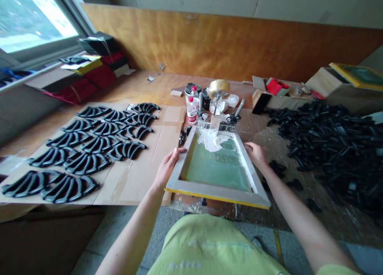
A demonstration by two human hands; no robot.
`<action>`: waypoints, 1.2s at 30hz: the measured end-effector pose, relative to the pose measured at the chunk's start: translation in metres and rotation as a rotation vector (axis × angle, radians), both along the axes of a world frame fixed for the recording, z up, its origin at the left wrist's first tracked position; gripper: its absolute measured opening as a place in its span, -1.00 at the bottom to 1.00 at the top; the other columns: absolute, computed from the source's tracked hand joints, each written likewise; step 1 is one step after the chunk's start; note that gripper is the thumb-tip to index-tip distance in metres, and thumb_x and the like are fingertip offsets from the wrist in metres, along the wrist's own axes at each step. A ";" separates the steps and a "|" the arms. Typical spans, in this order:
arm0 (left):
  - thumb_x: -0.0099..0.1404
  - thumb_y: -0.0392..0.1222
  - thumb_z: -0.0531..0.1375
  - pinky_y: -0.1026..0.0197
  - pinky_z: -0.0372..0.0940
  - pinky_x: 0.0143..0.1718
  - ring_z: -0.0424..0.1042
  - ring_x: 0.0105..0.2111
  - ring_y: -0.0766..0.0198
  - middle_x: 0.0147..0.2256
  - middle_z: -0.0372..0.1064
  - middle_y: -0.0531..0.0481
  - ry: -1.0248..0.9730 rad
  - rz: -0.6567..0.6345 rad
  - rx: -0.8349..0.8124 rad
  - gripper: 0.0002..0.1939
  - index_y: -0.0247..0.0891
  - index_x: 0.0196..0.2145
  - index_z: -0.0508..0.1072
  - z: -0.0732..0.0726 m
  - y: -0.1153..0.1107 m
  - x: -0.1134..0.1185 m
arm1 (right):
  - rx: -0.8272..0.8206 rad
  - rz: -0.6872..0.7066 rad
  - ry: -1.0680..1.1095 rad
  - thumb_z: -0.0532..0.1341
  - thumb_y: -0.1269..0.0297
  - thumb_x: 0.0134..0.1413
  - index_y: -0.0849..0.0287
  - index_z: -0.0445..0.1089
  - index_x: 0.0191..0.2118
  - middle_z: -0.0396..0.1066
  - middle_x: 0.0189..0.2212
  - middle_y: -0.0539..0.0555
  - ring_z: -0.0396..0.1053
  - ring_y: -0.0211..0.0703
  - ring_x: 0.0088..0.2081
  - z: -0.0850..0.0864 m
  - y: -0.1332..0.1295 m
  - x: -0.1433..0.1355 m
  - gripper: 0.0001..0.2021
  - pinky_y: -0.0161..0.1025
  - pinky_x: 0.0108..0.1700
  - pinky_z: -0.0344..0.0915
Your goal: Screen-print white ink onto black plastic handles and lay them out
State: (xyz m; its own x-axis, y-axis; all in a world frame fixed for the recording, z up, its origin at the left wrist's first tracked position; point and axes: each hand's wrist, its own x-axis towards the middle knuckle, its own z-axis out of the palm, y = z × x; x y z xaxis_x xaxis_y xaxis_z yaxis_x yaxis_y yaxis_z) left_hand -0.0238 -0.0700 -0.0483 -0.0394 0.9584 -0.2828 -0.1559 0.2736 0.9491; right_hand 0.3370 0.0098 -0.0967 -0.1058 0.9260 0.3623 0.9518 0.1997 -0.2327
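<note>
A screen-printing frame (pixel 218 191) with a green mesh is in front of me, its near edge lined with yellow. White paste (pixel 212 141) is smeared over the far end of the mesh, where a flat scraper-like piece (pixel 214 122) rests. My left hand (pixel 170 163) is closed on the left side of the frame, thumb on top. On the opposite side, my right hand (pixel 256 154) grips the right rail with curled fingers. Clamp hardware (pixel 231 118) sits at the frame's far end. What lies under the frame is hidden.
Rows of curved black parts (pixel 86 159) lie on cardboard (pixel 134 187) to the left. A large heap of black parts (pixel 332 143) covers the right side. Bottles (pixel 191 111), a tape roll (pixel 219 88) and an open box (pixel 281 101) stand behind the frame.
</note>
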 end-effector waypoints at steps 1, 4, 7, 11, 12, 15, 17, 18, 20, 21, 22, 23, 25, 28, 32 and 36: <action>0.16 0.25 0.19 0.33 0.23 -0.53 0.37 -0.52 0.34 -0.39 0.45 0.00 0.006 -0.028 -0.062 -0.38 -0.27 0.00 0.46 -0.014 -0.008 -0.002 | 0.012 -0.003 0.069 0.10 0.35 0.19 0.29 0.49 -0.12 0.55 -0.21 0.12 0.51 -0.16 -0.23 0.007 0.012 -0.002 -0.74 -0.23 -0.12 0.44; 0.08 0.19 0.28 0.32 0.26 -0.48 0.40 -0.47 0.31 -0.38 0.44 0.04 0.020 -0.032 -0.131 -0.14 -0.19 0.26 0.18 -0.058 -0.018 -0.002 | 0.107 0.141 0.159 0.26 0.38 0.06 0.24 0.35 0.12 0.32 0.12 0.25 0.30 0.03 0.12 0.023 0.047 -0.041 -0.54 -0.04 0.15 0.26; 0.10 0.19 0.25 0.31 0.24 -0.49 0.39 -0.49 0.32 -0.39 0.42 0.06 0.075 -0.003 -0.112 -0.06 -0.17 0.33 0.02 -0.093 -0.016 0.002 | 0.064 0.293 0.051 0.31 0.40 -0.01 0.24 0.28 0.16 0.24 0.13 0.26 0.18 0.09 0.15 0.026 0.071 -0.095 -0.44 -0.02 0.19 0.18; 0.15 0.17 0.21 0.31 0.23 -0.48 0.35 -0.49 0.34 -0.41 0.39 0.06 0.143 -0.003 -0.089 -0.16 -0.21 0.29 0.11 -0.114 -0.013 0.004 | -0.191 0.355 -0.133 0.26 0.39 0.06 0.24 0.44 -0.15 0.43 -0.19 0.20 0.31 0.00 -0.08 0.017 0.080 -0.123 -0.80 -0.13 0.00 0.24; 0.16 0.17 0.20 0.31 0.23 -0.48 0.35 -0.49 0.33 -0.41 0.39 0.06 0.160 0.001 -0.087 -0.18 -0.22 0.28 0.13 -0.115 -0.013 0.004 | -0.232 0.348 -0.163 0.25 0.36 0.08 0.24 0.44 -0.21 0.44 -0.23 0.19 0.32 -0.02 -0.12 0.014 0.079 -0.121 -0.86 -0.15 -0.03 0.23; 0.18 0.15 0.18 0.32 0.20 -0.49 0.34 -0.49 0.34 -0.41 0.39 0.06 0.203 0.011 -0.080 -0.25 -0.20 0.26 0.19 -0.114 -0.016 0.003 | -0.230 0.251 -0.214 0.21 0.32 0.12 0.26 0.43 -0.25 0.46 -0.25 0.22 0.33 -0.01 -0.16 0.010 0.074 -0.110 -0.87 -0.17 -0.08 0.21; 0.19 0.15 0.18 0.32 0.19 -0.49 0.32 -0.49 0.34 -0.41 0.38 0.06 0.219 0.018 -0.082 -0.27 -0.19 0.25 0.21 -0.112 -0.018 0.003 | -0.200 0.177 -0.240 0.19 0.34 0.12 0.28 0.42 -0.25 0.46 -0.25 0.25 0.33 0.02 -0.16 0.007 0.067 -0.107 -0.87 -0.16 -0.10 0.20; 0.19 0.15 0.18 0.32 0.18 -0.50 0.32 -0.49 0.34 -0.41 0.38 0.06 0.221 0.018 -0.085 -0.28 -0.18 0.24 0.22 -0.112 -0.018 0.003 | -0.188 0.166 -0.250 0.18 0.36 0.12 0.28 0.42 -0.26 0.46 -0.25 0.25 0.33 0.03 -0.16 0.005 0.062 -0.108 -0.88 -0.16 -0.11 0.20; 0.20 0.15 0.17 0.32 0.18 -0.49 0.31 -0.49 0.34 -0.40 0.38 0.06 0.218 0.011 -0.090 -0.28 -0.18 0.25 0.21 -0.112 -0.018 0.003 | -0.175 0.227 -0.256 0.17 0.40 0.10 0.26 0.42 -0.29 0.45 -0.28 0.23 0.31 0.02 -0.16 0.002 0.049 -0.113 -0.90 -0.17 -0.12 0.19; 0.21 0.15 0.16 0.32 0.18 -0.49 0.31 -0.49 0.34 -0.39 0.39 0.05 0.213 0.005 -0.091 -0.29 -0.17 0.25 0.21 -0.112 -0.018 0.003 | -0.169 0.295 -0.252 0.16 0.42 0.09 0.25 0.42 -0.30 0.45 -0.29 0.22 0.30 0.01 -0.16 0.001 0.041 -0.116 -0.91 -0.17 -0.12 0.19; 0.21 0.15 0.16 0.32 0.18 -0.49 0.32 -0.48 0.34 -0.37 0.39 0.05 0.208 0.000 -0.091 -0.29 -0.17 0.25 0.20 -0.112 -0.018 0.003 | -0.167 0.383 -0.245 0.15 0.45 0.08 0.25 0.42 -0.31 0.44 -0.31 0.20 0.29 0.00 -0.17 0.000 0.033 -0.117 -0.90 -0.18 -0.13 0.19; 0.21 0.15 0.16 0.32 0.19 -0.48 0.33 -0.47 0.34 -0.36 0.40 0.04 0.204 -0.004 -0.091 -0.29 -0.16 0.25 0.20 -0.113 -0.017 0.003 | -0.167 0.478 -0.238 0.15 0.47 0.07 0.24 0.42 -0.31 0.43 -0.33 0.19 0.29 -0.01 -0.18 0.000 0.025 -0.117 -0.89 -0.18 -0.13 0.19; 0.21 0.16 0.16 0.32 0.20 -0.47 0.34 -0.46 0.33 -0.34 0.41 0.03 0.199 -0.005 -0.092 -0.29 -0.15 0.24 0.21 -0.114 -0.017 0.003 | -0.170 0.652 -0.214 0.14 0.51 0.04 0.24 0.43 -0.31 0.40 -0.36 0.16 0.27 -0.03 -0.19 0.003 0.013 -0.112 -0.86 -0.19 -0.16 0.18; 0.20 0.17 0.16 0.32 0.21 -0.46 0.36 -0.43 0.32 -0.32 0.42 0.02 0.192 0.004 -0.103 -0.31 -0.14 0.22 0.24 -0.115 -0.018 0.004 | -0.221 0.806 -0.141 0.16 0.52 0.02 0.20 0.43 -0.34 0.38 -0.39 0.10 0.27 -0.08 -0.24 0.011 0.011 -0.102 -0.87 -0.22 -0.20 0.18; 0.17 0.20 0.19 0.31 0.22 -0.47 0.38 -0.45 0.31 -0.33 0.44 0.02 0.160 0.019 -0.118 -0.30 -0.16 0.19 0.27 -0.113 -0.019 0.004 | -0.205 0.678 -0.056 0.19 0.51 0.03 0.19 0.40 -0.36 0.38 -0.36 0.08 0.27 -0.10 -0.23 0.014 0.020 -0.104 -0.90 -0.25 -0.21 0.18; 0.16 0.20 0.20 0.31 0.22 -0.48 0.39 -0.46 0.31 -0.35 0.43 0.02 0.128 0.012 -0.115 -0.27 -0.20 0.20 0.24 -0.108 -0.018 0.005 | -0.161 0.654 -0.058 0.12 0.54 0.07 0.21 0.42 -0.30 0.38 -0.30 0.14 0.27 -0.05 -0.15 0.009 0.007 -0.105 -0.84 -0.22 -0.14 0.21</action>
State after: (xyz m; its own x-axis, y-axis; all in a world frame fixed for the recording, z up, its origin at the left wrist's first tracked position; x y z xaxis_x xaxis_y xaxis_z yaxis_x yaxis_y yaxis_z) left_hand -0.0186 -0.0882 -0.1558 -0.0932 0.9192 -0.3826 -0.0398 0.3805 0.9239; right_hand 0.2317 0.0165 -0.0874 -0.6780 0.7067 0.2020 0.6585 0.7061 -0.2603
